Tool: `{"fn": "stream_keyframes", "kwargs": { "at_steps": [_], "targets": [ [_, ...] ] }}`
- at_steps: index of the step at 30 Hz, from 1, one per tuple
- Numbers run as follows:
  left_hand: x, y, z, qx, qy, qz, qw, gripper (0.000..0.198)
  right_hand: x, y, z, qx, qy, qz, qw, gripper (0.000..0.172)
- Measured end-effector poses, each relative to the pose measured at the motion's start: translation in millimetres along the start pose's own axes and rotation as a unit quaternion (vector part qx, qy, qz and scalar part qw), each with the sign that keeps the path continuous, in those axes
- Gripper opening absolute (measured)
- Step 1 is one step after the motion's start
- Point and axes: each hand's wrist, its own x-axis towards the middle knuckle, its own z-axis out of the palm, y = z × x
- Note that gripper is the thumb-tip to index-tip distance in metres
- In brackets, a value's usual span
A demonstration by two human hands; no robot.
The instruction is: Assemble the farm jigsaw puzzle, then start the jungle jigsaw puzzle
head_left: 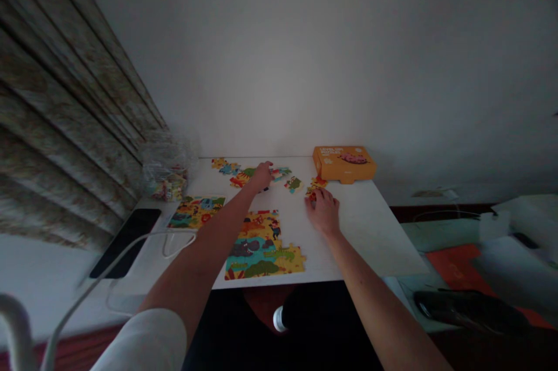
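So there's this chunky cardboard jigsaw puzzle (pixel 261 246) spread out on a white table (pixel 370 231), all bright matte-looking colours with wavy interlocking edges. You can make out a crocodile, a hippo-ish animal and some rounded green trees. The biggest joined patch sits near the table's front edge, with a second patch (pixel 196 211) just to its left, slightly apart. A few loose pieces (pixel 293 185) lie scattered further back.

The left hand (pixel 261 176) is stretched out over pieces near the back, fingers curled down, but it covers whatever's underneath, so I can't tell if it's gripping anything. The right hand (pixel 322 211) is lower, its fingertips (pixel 311 196) touching a red and yellow piece (pixel 317 183); can't tell if that's a real pinch either.

An orange cardboard box (pixel 344 164) sits at the back edge, and a crinkly clear plastic bag (pixel 168 173) sits in the back left corner.
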Motion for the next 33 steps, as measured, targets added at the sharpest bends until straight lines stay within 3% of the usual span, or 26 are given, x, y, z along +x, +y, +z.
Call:
{"fn": "stream_keyframes", "kwargs": {
  "at_steps": [5,9,13,18,22,26,30,33],
  "targets": [
    [-10.6,-2.2,-11.5,-0.145,0.070,-0.055,0.985,0.017,-0.6,0.4,-1.3,0.003,0.009,-0.010,1.000,0.032],
    [-34.4,-0.5,-11.1,-0.276,0.095,-0.101,0.951,0.010,-1.0,1.1,-1.3,0.010,0.029,-0.020,0.999,0.029],
    [-71.9,10.7,6.2,-0.382,0.083,-0.131,0.911,0.012,-1.5,1.3,-3.4,0.012,0.053,-0.030,0.998,0.028],
    [-118.7,34.4,45.9,-0.444,0.044,-0.150,0.883,0.017,-5.2,3.8,-7.8,0.079,0.035,-0.060,0.994,0.031],
    [-138.9,51.9,73.3,-0.425,0.025,-0.161,0.890,0.008,-9.4,5.1,-10.2,0.129,-0.011,-0.042,0.991,0.033],
    [-142.4,62.9,83.8,-0.369,0.021,-0.157,0.916,0.007,-7.6,7.3,-10.5,0.165,-0.058,-0.019,0.984,0.033],
    [-145.3,64.8,76.3,-0.322,0.017,-0.146,0.935,0.017,-1.0,16.1,-5.9,0.258,-0.065,0.009,0.964,0.035],
    [-160.4,53.0,58.5,-0.244,0.033,-0.072,0.966,0.024,3.5,23.5,-1.3,0.348,-0.050,0.049,0.935,0.040]
  ]
}}
